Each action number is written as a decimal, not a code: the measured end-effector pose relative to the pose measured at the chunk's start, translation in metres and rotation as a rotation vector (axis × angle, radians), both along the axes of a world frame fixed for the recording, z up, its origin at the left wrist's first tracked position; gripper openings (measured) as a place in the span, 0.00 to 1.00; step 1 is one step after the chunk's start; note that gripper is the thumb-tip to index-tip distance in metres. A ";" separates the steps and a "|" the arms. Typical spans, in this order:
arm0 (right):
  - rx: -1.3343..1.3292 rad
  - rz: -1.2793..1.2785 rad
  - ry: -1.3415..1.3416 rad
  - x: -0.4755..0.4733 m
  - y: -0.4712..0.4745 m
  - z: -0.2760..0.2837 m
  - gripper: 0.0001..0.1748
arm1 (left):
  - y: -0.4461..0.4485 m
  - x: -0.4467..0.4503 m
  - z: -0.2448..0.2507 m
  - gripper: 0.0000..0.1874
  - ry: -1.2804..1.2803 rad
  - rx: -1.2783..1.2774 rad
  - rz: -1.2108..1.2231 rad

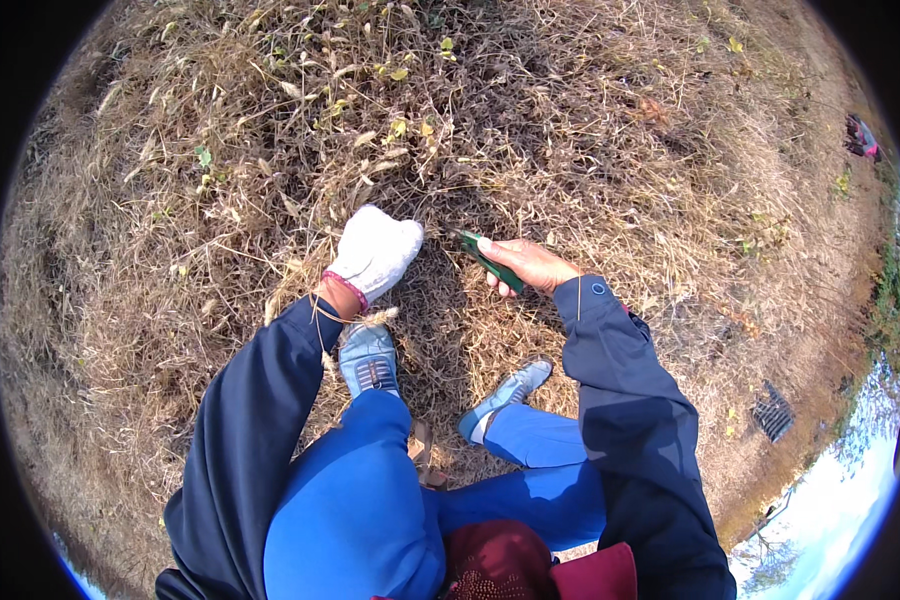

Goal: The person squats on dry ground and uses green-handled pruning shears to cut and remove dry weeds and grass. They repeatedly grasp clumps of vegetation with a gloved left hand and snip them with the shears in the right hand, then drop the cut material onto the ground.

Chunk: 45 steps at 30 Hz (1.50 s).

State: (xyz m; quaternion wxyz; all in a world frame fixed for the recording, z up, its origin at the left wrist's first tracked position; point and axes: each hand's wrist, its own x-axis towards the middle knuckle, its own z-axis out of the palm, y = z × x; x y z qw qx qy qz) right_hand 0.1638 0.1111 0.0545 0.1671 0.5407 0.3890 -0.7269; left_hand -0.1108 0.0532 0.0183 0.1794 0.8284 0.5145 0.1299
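Note:
My left hand (379, 251), in a white knit glove with a dark red cuff edge, is closed low over the dry grass (450, 172). Whether its fingers grip any stems cannot be made out. A few dry stalks with a seed head lie across that wrist. To the right, my bare right hand (521, 264) holds green-handled hand pruners (487, 259), with the tip pointing left towards the glove. The tip is small and dark against the grass, so I cannot tell whether the blades are apart.
My two blue-grey shoes (370, 360) stand on the grass below the hands. A dark plastic crate (772, 412) sits at the right. Another person (862, 139) is far off at the upper right. A few yellow-green leaves (398, 127) show among the stalks ahead.

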 end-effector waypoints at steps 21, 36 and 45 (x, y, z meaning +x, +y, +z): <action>-0.307 -0.683 0.353 -0.023 -0.129 0.018 0.43 | 0.007 -0.008 0.005 0.17 0.044 -0.392 0.091; -0.067 -0.738 0.144 -0.058 -0.139 -0.003 0.46 | 0.009 -0.010 0.014 0.21 0.009 -0.538 0.147; -0.118 -0.656 0.231 -0.062 -0.115 -0.020 0.48 | 0.010 -0.013 0.017 0.22 -0.076 -0.640 0.215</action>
